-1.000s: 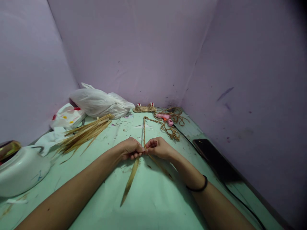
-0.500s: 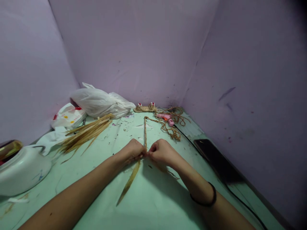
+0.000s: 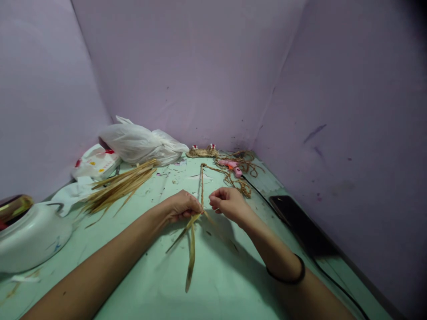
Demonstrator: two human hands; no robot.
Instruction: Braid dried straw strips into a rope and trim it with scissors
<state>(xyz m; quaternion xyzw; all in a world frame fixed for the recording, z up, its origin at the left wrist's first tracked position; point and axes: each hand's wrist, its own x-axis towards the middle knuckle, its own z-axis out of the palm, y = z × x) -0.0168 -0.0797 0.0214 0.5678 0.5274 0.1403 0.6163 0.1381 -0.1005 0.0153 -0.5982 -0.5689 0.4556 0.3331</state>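
A thin braided cord (image 3: 202,186) runs toward me down the middle of the green table. My left hand (image 3: 184,205) pinches its near end, where loose flat strips (image 3: 191,258) fan out toward me. One strip on the right is blurred. Just right of the cord, my right hand (image 3: 227,201) is raised with its fingers curled and fingertips close together; it is apart from the cord, and I cannot make out anything between them. A black band circles the right wrist.
A bundle of dry strips (image 3: 122,186), a white plastic bag (image 3: 140,142) and a white pot (image 3: 36,235) lie left. Behind are a woven piece (image 3: 202,153), a pink glue gun (image 3: 231,167) and tangled cord (image 3: 248,163). A dark phone (image 3: 300,224) and black cable lie right.
My right hand has come away from the cord's end, up and to the right. The loose strips have shifted and spread, with more of them showing. My left hand keeps its pinch.
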